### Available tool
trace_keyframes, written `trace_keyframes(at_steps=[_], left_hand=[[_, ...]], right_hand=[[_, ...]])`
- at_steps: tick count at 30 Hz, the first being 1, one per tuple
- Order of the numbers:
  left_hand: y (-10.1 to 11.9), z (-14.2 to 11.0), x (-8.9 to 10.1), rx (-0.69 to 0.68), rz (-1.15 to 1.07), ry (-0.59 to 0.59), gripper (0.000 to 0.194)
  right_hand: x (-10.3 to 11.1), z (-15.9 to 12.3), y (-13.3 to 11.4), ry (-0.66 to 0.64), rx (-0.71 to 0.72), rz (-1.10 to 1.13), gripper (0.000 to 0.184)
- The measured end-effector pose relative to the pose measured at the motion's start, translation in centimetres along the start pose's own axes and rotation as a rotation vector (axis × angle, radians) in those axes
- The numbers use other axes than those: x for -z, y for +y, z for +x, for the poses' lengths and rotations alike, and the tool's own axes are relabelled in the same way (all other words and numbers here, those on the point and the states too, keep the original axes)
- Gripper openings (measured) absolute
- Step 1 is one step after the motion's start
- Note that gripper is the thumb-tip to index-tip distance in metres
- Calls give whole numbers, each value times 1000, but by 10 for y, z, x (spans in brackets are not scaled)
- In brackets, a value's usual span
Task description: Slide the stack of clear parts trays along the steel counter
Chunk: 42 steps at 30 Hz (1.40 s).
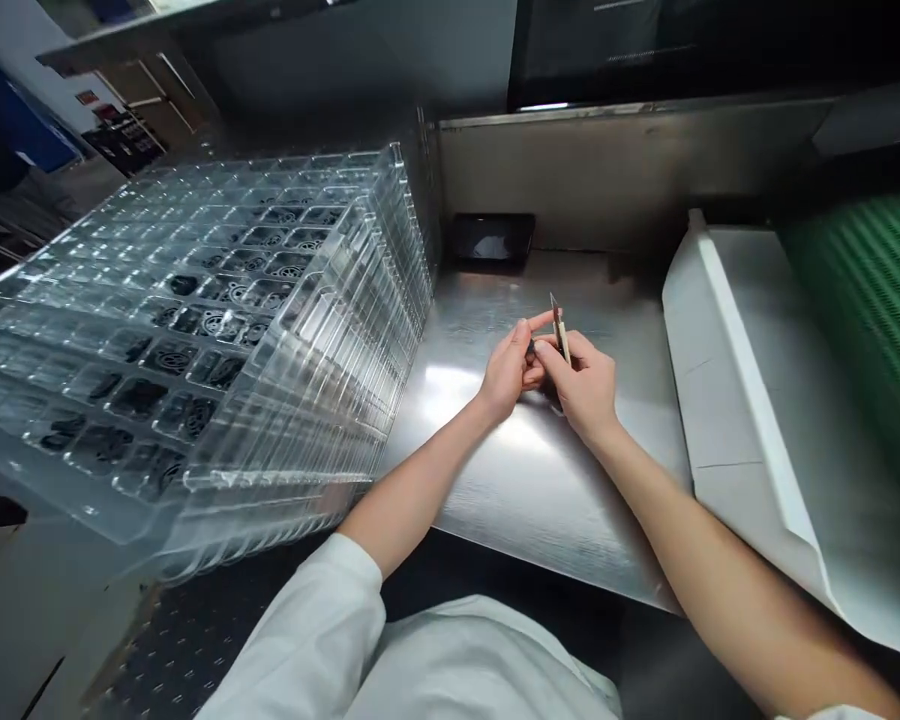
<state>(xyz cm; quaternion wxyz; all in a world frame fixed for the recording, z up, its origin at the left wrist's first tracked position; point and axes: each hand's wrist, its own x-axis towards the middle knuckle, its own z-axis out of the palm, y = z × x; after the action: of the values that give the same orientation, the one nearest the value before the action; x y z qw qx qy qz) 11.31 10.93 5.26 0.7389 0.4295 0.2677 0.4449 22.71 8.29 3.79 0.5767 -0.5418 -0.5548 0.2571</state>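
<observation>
2 hands meet at the middle of the steel table (pixel 540 480), and I'm watching them work close together. The right hand (pixel 586 385) is pinched shut on a pair of tweezers (pixel 559 325), tips pointing up and away, held like a pen so the fine end stays steady. The left hand (pixel 508 368) is closed on a small dark part (pixel 531 348), thumb and forefinger clamped round it right against the right fingers; I judge it is held that near so the tweezers can reach it without travel. The part is tiny, black, mostly hidden by the fingertips, so I cannot tell its shape.

To the left, a stack of clear plastic trays (pixel 217 330) sits tilted toward the hands, its cells facing up; many hold round black pieces with a grille-like pattern, likely the same kind of part, kept within easy reach. At the back of the table lies a small black tray (pixel 493 240). On the right, a white sloped panel (pixel 742 400) borders a green ribbed belt (pixel 870 320). White sleeves (pixel 322 630) are pushed up past the forearm.
</observation>
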Motion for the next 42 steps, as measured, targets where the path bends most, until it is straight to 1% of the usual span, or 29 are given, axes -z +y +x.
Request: trace_keyframes(at_steps=[3, 6, 9, 11, 13, 15, 17, 20, 25, 28, 31, 33, 35, 37, 40, 42], left_hand=[[2, -1, -4, 28, 25, 32, 80], [2, -3, -4, -16, 62, 43, 79], [-2, -3, -2, -60, 92, 30, 77], [-6, -1, -1, -73, 85, 13, 77], [-10, 2, -1, -72, 73, 19, 74], [-11, 3, 1, -67, 78, 45, 66], [-10, 3, 4, -60, 94, 50, 59], [-4, -1, 9, -52, 89, 9, 50], [8, -8, 12, -4, 42, -52, 47], [13, -9, 11, 23, 27, -93, 49], [14, -9, 8, 38, 22, -103, 48], [13, -8, 7, 46, 29, -89, 47], [12, -7, 7, 49, 37, -53, 46], [11, -5, 9, 44, 52, 18, 42], [10, -1, 14, 34, 102, 123, 37], [10, 0, 18, 42, 164, 142, 37]], right_hand=[[3, -5, -3, -18, 27, -53, 26], [3, -7, -6, -18, 57, -87, 26], [1, -8, -7, 24, 73, -77, 23], [1, -8, -5, 55, 46, -7, 21], [1, -7, -1, 54, -35, 120, 23], [3, -6, 3, 25, -135, 241, 27], [5, -5, 5, 12, -187, 296, 31], [5, -7, 1, 8, -189, 329, 36], [5, -8, -9, -85, -136, 474, 36], [7, -7, -9, -107, -126, 498, 37], [8, -7, -3, -110, -142, 471, 37], [8, -7, 3, -87, -173, 426, 39], [7, -5, 9, -13, -194, 368, 42], [7, -1, 14, 86, -192, 322, 42], [11, 5, 23, 211, -191, 316, 42], [15, 8, 28, 212, -216, 334, 43]])
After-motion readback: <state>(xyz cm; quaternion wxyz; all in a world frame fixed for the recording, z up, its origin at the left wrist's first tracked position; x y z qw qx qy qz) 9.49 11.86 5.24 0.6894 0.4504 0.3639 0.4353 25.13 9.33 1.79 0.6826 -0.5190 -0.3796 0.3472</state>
